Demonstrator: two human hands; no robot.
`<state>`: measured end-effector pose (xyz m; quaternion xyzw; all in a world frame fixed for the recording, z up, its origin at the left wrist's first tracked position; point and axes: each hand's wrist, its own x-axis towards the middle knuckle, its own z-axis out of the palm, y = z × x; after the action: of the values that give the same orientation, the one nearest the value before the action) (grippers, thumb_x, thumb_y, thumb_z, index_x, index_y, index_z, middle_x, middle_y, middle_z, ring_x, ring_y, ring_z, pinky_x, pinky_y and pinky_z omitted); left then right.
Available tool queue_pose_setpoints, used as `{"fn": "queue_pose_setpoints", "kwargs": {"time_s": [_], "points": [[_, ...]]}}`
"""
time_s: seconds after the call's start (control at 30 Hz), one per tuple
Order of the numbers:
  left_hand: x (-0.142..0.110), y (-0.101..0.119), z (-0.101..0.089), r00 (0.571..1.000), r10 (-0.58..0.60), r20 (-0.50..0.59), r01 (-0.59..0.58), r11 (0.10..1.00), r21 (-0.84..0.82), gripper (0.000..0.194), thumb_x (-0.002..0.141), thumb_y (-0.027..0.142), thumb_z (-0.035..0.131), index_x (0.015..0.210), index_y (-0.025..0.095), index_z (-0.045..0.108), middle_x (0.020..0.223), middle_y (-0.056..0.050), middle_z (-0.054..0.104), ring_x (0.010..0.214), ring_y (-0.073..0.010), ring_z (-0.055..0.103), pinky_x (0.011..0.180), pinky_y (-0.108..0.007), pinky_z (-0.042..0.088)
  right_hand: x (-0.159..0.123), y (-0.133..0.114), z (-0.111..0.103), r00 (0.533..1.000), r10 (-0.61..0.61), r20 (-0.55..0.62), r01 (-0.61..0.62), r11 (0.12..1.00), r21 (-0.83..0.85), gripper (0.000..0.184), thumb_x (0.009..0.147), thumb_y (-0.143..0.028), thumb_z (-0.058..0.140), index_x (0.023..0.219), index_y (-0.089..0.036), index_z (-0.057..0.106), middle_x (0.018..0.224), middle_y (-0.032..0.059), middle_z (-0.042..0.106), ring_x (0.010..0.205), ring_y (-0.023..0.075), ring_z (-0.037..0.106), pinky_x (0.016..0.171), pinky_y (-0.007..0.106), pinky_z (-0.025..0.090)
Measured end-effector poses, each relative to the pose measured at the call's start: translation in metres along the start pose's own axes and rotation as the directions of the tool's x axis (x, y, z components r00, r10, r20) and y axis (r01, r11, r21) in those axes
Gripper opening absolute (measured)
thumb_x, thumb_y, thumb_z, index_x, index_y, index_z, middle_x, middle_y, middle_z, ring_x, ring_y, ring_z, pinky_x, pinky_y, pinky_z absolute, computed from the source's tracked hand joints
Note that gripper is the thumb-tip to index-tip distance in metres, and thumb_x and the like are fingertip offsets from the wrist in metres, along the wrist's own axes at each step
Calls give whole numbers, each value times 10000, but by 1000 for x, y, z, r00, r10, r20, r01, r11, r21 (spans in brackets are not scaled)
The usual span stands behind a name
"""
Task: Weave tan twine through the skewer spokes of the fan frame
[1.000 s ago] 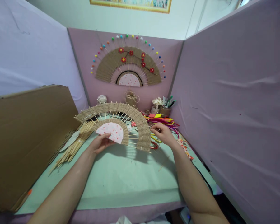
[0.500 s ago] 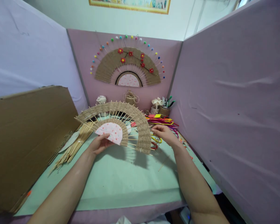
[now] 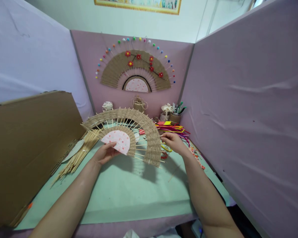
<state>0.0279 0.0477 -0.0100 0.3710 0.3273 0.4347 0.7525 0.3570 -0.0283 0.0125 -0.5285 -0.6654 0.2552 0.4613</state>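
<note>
A half-round woven fan [image 3: 152, 142] is held above the table, tilted, its thin sticks jutting from the outer edge. Its inner half-disc [image 3: 118, 141] is pale pink with reddish dots. Gripping this lower middle part is my left hand [image 3: 106, 153], thumb on the front and fingers behind, mostly hidden. At the fan's right edge, my right hand [image 3: 173, 141] has its thumb and fingertips pinched together at the stick tips. What lies between those fingertips is too small to make out.
A finished-looking fan [image 3: 139, 62] with red flowers and coloured pompoms hangs on the back panel. Cardboard [image 3: 34, 148] stands left, beside bundled sticks [image 3: 75, 158]. Twine [image 3: 138, 104], a jar of pens [image 3: 175, 117] and coloured pipe cleaners [image 3: 171, 129] sit at the back.
The woven fan has turned slightly clockwise, its lower right end dropping a little. Both hands stay nearly where they were.
</note>
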Motion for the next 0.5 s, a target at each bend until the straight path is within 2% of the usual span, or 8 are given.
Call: {"fn": "queue_pose_setpoints", "kwargs": {"time_s": [0.3, 0.5], "points": [[-2, 2, 4, 998, 6, -57, -6, 1000, -4, 377, 726, 50, 563, 1097, 118, 578, 841, -89, 723, 738, -200, 689, 716, -323, 570, -1, -4, 0, 969, -230, -91, 204, 951, -232, 159, 829, -279, 521, 835, -184, 649, 847, 63, 672, 785, 178, 589, 731, 297, 432], [1, 0, -1, 999, 17, -39, -16, 1000, 11, 347, 724, 51, 573, 1063, 126, 593, 841, -83, 723, 720, -188, 687, 680, -296, 574, -1, -2, 0, 934, -322, -154, 249, 897, -366, 172, 855, -293, 515, 818, -183, 641, 820, 65, 665, 752, 176, 578, 706, 291, 421]]}}
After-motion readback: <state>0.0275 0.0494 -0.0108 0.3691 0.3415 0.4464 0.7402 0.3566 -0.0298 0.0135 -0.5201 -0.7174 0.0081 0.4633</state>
